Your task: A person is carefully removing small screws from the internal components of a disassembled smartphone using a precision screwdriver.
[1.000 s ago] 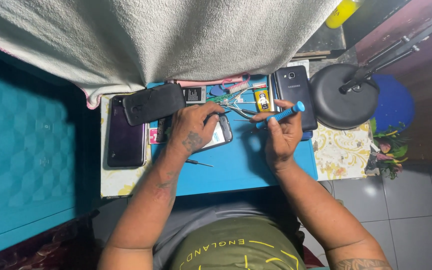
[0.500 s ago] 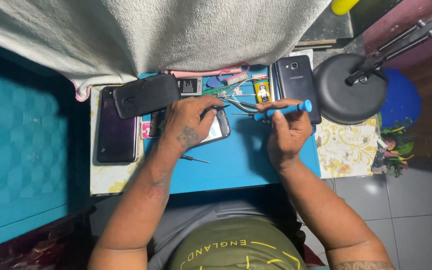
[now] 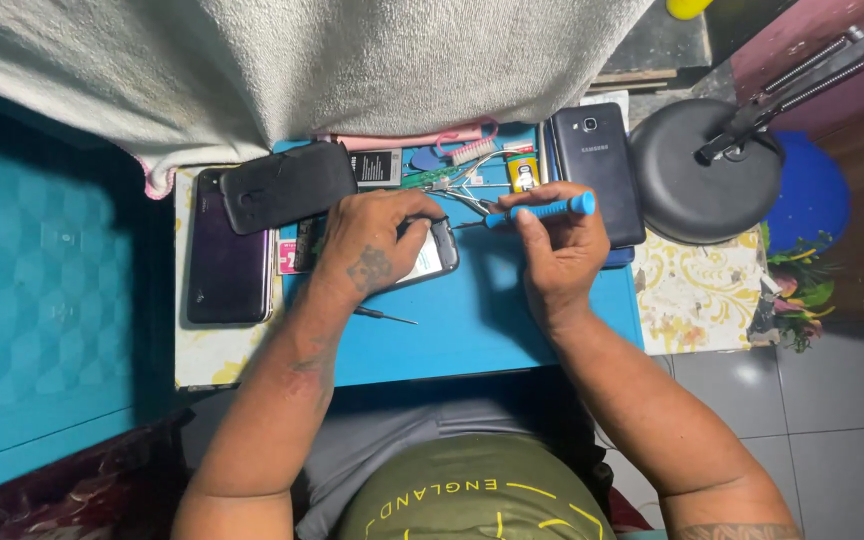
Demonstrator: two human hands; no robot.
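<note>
Head view: 1 person seated at a small work table, both bare hands over a blue mat [image 3: 472, 330].
Left hand [image 3: 377, 245]: laid flat on an opened phone [image 3: 430, 255], fingers pressing it down onto the mat; grasping nothing else.
Right hand [image 3: 557, 245]: fingers pinched round a blue-handled screwdriver [image 3: 542, 211], held nearly level, tip pointing left toward the phone's upper right corner.
Opened phone: on the mat between the 2 hands, mostly hidden under the left hand.
Loose tool: 1 thin dark screwdriver [image 3: 384, 316] lying on the mat just below the left wrist.
Left of mat: 1 dark purple phone [image 3: 227, 265] lying flat; 1 black phone case [image 3: 287, 185] overlapping its top.
Behind the hands: metal tweezers [image 3: 467, 190], battery [image 3: 377, 166], small parts, close together.
Right of mat: 1 dark blue phone [image 3: 597, 165], back up, beside a round black lamp base [image 3: 702, 185].
Top: grey cloth [image 3: 302, 60] hanging over the table's far edge.
</note>
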